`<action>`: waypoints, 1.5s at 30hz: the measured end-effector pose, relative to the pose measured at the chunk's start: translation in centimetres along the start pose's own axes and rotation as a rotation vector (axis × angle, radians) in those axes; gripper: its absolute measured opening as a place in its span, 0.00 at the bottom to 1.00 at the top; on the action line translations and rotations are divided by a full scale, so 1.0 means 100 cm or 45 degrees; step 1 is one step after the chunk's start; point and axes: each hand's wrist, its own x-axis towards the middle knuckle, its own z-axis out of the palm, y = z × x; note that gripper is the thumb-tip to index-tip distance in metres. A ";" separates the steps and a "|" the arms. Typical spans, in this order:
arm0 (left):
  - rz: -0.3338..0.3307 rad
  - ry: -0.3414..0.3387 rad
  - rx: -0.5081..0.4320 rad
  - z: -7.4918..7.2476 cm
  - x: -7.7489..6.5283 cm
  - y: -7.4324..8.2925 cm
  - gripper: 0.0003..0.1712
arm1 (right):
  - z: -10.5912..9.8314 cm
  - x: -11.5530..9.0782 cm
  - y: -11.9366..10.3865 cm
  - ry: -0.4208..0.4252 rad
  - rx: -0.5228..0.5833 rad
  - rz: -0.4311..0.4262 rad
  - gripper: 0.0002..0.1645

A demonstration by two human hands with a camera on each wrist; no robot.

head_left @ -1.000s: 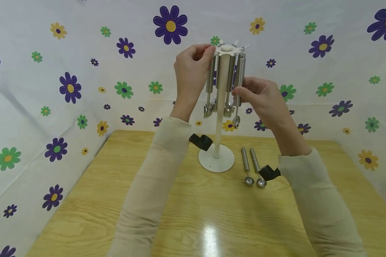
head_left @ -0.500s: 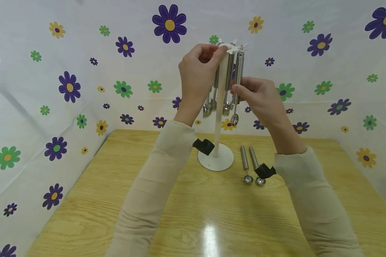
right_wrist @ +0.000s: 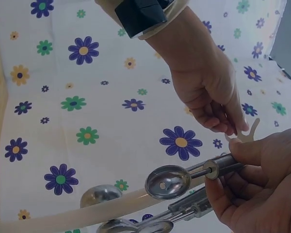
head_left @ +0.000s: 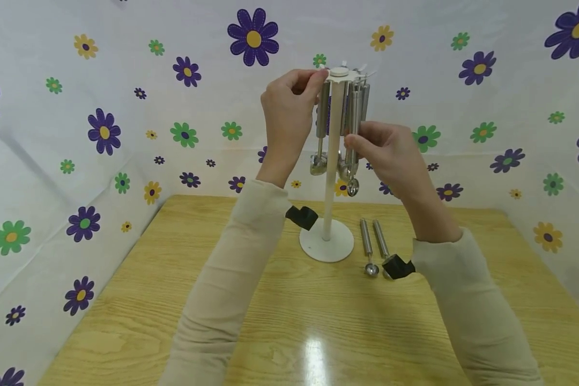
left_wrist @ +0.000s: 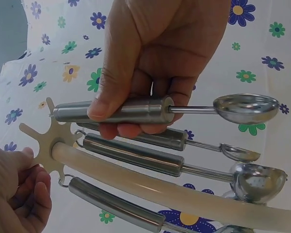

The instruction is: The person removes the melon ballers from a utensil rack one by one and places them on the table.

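A white rotating utensil stand rises from a round base, with steel-handled tools hanging from its hooked top. My left hand pinches the left edge of that top. On the right side, my right hand holds the handle of a hanging melon baller between thumb and fingers. The baller's oval bowl has a small hole and points downward in the head view. Behind it hang a scoop with a deep round bowl and other tools, partly hidden. Its hook end cannot be seen clearly.
Two more melon ballers, one beside the other, lie on the wooden table right of the base, the second one partly covered by the right wrist camera. A flower-printed cloth surrounds the table.
My left hand moved right across the stand's top, then back to its left edge. The top has turned, shifting the hanging tools. My right hand keeps holding the melon baller, slightly lower.
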 end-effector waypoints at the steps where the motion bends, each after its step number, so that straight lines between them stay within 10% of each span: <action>1: -0.021 -0.005 -0.010 -0.001 0.000 0.000 0.13 | 0.001 -0.001 -0.001 -0.005 0.010 0.001 0.18; 16: -0.189 -0.069 -0.197 -0.006 0.004 -0.002 0.13 | -0.004 -0.007 -0.009 -0.093 0.008 0.056 0.20; 45: -0.204 -0.089 -0.250 -0.005 0.003 -0.004 0.12 | -0.018 -0.034 -0.001 -0.035 0.018 0.236 0.23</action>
